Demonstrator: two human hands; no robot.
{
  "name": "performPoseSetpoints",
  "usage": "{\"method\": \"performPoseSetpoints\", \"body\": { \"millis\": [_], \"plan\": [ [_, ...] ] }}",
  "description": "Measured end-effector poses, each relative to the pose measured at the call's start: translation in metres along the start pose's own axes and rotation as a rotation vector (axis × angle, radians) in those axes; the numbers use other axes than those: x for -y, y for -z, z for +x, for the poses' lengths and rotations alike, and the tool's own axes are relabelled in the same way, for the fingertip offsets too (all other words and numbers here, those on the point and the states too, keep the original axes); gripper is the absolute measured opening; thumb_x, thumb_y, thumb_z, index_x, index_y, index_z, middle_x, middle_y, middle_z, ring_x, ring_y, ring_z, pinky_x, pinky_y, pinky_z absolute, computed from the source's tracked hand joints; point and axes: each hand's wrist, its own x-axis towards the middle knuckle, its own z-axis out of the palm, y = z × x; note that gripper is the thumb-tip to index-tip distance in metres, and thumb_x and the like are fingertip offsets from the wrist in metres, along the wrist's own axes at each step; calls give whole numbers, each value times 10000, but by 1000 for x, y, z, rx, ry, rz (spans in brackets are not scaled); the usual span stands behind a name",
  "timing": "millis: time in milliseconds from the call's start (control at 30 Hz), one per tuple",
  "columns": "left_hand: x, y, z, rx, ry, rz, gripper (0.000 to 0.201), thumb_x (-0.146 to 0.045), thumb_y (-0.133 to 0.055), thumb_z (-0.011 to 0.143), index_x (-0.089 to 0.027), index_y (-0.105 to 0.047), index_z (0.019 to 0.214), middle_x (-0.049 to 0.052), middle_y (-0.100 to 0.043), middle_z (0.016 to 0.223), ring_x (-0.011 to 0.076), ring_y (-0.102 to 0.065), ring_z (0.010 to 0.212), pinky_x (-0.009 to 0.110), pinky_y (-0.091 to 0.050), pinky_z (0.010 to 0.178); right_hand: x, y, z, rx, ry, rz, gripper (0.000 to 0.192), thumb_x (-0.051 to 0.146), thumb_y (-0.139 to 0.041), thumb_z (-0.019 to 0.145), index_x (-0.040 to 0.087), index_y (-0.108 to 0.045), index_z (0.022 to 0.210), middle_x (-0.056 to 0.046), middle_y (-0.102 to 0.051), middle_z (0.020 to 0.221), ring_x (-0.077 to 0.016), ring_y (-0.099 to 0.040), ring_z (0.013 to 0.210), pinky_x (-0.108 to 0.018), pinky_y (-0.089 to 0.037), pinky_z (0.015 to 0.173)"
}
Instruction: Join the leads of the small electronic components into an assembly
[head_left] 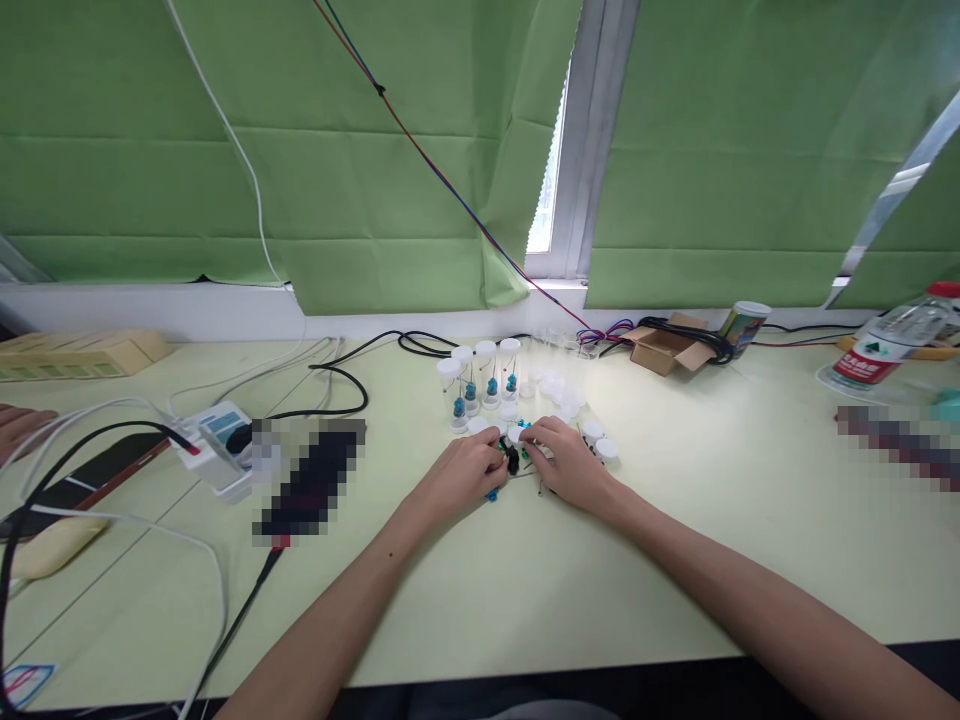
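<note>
My left hand (474,465) rests on the table with its fingers curled in, closed beside a small black piece (512,460). Facing it, my right hand (566,458) has bent fingers pressed together near a white cap (516,433); whatever sits in its fingertips is too small to make out. Small blue pieces lie around the hands, one blue piece (492,494) just below my left hand. Behind stand several clear tubes with white lids, such as the front-left tube (450,390), each holding blue parts with thin wires. More white lids (606,450) lie right of my right hand.
Clear empty-looking containers (555,385) stand behind my hands. A small open cardboard box (664,350), a can (745,328) and a water bottle (889,345) are at the back right. To the left are a power strip (217,450), cables and another person's hand (22,430).
</note>
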Motion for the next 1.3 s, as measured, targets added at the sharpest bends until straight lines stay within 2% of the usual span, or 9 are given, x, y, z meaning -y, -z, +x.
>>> {"method": "performPoseSetpoints", "body": {
  "millis": [300, 533, 600, 700, 800, 900, 1067, 1300],
  "plan": [
    [0, -3, 0, -29, -14, 18, 414, -200, -424, 875, -176, -468, 464, 12, -444, 686, 96, -318, 487, 321, -237, 539, 1, 1, 0, -2, -7, 6, 182, 113, -499, 921, 203, -643, 987, -83, -639, 937, -222, -588, 907, -384, -505, 808],
    [-2, 2, 1, -46, 27, -49, 393, -166, -430, 857, -175, -393, 466, -1, -414, 680, 102, -351, 525, 313, -266, 543, 3, 2, 1, -32, -10, 15, 166, 123, -507, 924, 201, -644, 978, -88, -640, 945, -222, -594, 906, -378, -507, 798],
    [-2, 4, 2, -98, 71, -114, 389, -175, -441, 853, -180, -388, 468, -3, -406, 670, 109, -372, 548, 306, -289, 549, 5, 3, 1, -61, -4, 30, 150, 145, -511, 933, 209, -644, 963, -82, -637, 929, -218, -598, 895, -371, -510, 788],
    [-3, 6, 6, -251, 149, -201, 404, -207, -459, 854, -184, -354, 465, -5, -389, 644, 116, -386, 571, 298, -321, 573, 10, 4, 1, -93, 18, 74, 107, 196, -540, 937, 212, -642, 964, -71, -636, 915, -204, -610, 874, -355, -514, 785],
    [-4, 4, 9, -422, 244, -249, 415, -230, -479, 842, -189, -299, 470, -14, -353, 607, 114, -355, 553, 296, -310, 565, 16, 5, -1, -65, 69, 123, 109, 258, -578, 930, 218, -635, 1014, -70, -647, 943, -200, -617, 874, -348, -517, 789],
    [-6, 0, 9, -498, 303, -259, 417, -241, -480, 839, -193, -271, 481, -17, -324, 592, 118, -340, 553, 295, -288, 551, 20, 3, -3, -23, 93, 130, 136, 300, -593, 928, 223, -628, 1035, -77, -657, 970, -217, -611, 913, -363, -511, 806],
    [-14, -8, 10, -494, 312, -239, 409, -249, -453, 856, -191, -283, 488, -10, -341, 599, 122, -361, 567, 295, -293, 555, 22, 0, -4, 0, 71, 109, 167, 320, -615, 916, 212, -623, 1043, -81, -659, 934, -227, -603, 895, -373, -505, 788],
    [-21, -11, 10, -478, 322, -307, 448, -308, -465, 888, -190, -296, 490, -11, -357, 584, 121, -377, 560, 290, -318, 558, 23, 0, -6, -4, 153, 117, 146, 251, -545, 941, 212, -615, 1063, -74, -647, 891, -211, -598, 832, -357, -502, 752]
  ]
}}
